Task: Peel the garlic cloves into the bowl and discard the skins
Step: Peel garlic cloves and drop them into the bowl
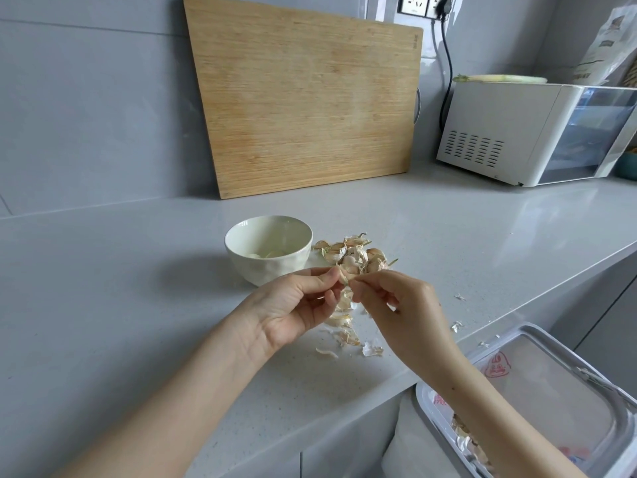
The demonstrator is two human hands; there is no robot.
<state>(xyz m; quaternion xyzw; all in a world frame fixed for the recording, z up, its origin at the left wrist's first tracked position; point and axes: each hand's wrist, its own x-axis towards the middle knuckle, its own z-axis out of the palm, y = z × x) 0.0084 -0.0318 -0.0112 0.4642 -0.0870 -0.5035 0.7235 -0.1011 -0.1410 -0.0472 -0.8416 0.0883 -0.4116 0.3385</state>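
- A lined bin (pixel 537 384) stands below the counter edge, handy for skins; some lie inside.
- Loose skins (pixel 346 334) litter the counter (pixel 138 305) under the hands.
- The left hand (pixel 296 305) pinches a garlic clove (pixel 344 278) while the right hand (pixel 400 305) nips its skin, apparently to strip it.
- Unpeeled cloves (pixel 355 255) wait just beside the bowl (pixel 269 251), which holds peeled ones.

Grey counter (pixel 138 305) w/ bowl (pixel 269 250), garlic pile (pixel 355 253), loose skins (pixel 348 336), microwave (pixel 517 132), cutting board (pixel 303 98).
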